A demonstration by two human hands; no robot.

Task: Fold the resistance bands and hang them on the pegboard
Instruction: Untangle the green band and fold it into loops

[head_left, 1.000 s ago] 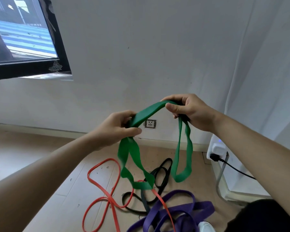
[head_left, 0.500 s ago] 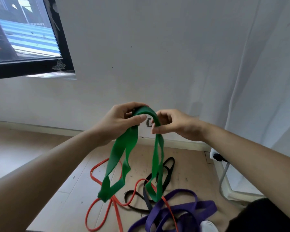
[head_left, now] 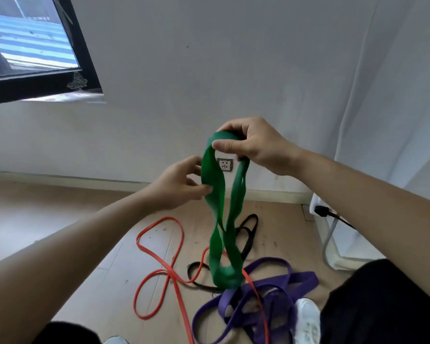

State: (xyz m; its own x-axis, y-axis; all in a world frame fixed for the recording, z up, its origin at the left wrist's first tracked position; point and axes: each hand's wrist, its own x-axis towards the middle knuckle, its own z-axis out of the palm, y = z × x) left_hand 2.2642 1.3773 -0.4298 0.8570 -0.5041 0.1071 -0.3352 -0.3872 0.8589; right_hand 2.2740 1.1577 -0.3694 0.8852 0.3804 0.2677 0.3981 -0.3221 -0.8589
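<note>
Head view.
- Wide green rubber resistance band (head_left: 220,219): doubled loops, long axis vertical, hanging past grey wall socket (head_left: 225,165).
- Your right hand (head_left: 253,145): above socket, fingers pinching top bend.
- Your left hand (head_left: 179,184): left of socket, thumb on left strand, grip unclear. Likely nearer hand for the hanging length.

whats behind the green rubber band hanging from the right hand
Inside the green rubber band loop, a grey wall socket shows. Lower, a black rubber band, red rubber band and purple rubber band lie on the wooden floor; stretches behind the green are covered.
</note>
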